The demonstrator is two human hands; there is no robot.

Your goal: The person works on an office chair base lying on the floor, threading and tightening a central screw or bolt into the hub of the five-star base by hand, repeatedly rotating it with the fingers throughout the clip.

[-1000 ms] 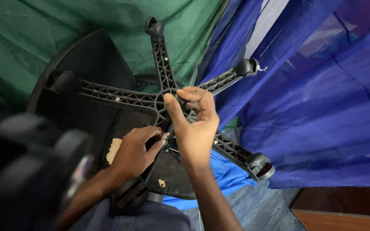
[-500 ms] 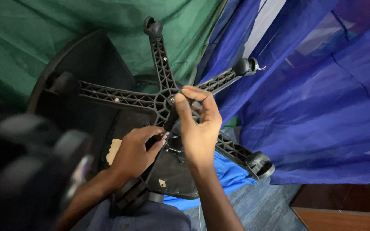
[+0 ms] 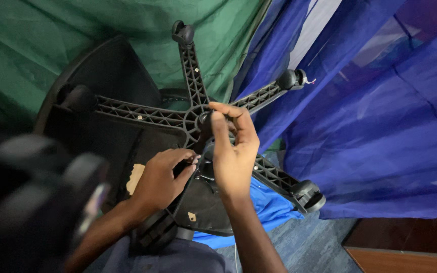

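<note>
Fingers of the right hand (image 3: 233, 151) pinch the hub of an upturned black plastic five-armed chair base (image 3: 188, 117); just below-left, the left hand (image 3: 164, 178) grips its mechanism, apparently steadying it.

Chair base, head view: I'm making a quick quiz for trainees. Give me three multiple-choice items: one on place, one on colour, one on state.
1. Where is the right hand?
A. at the hub of the chair base
B. on a far castor
C. on the floor

2. What colour is the cloth behind the base at upper left?
A. red
B. green
C. white

3. How does the chair lie?
A. upright on its wheels
B. tipped over, with the base's underside towards the camera
C. folded flat

Answers:
1 A, its fingers curl around the hub.
2 B, green folds fill that corner.
3 B, the ribbed spokes and castors face the viewer.
</note>
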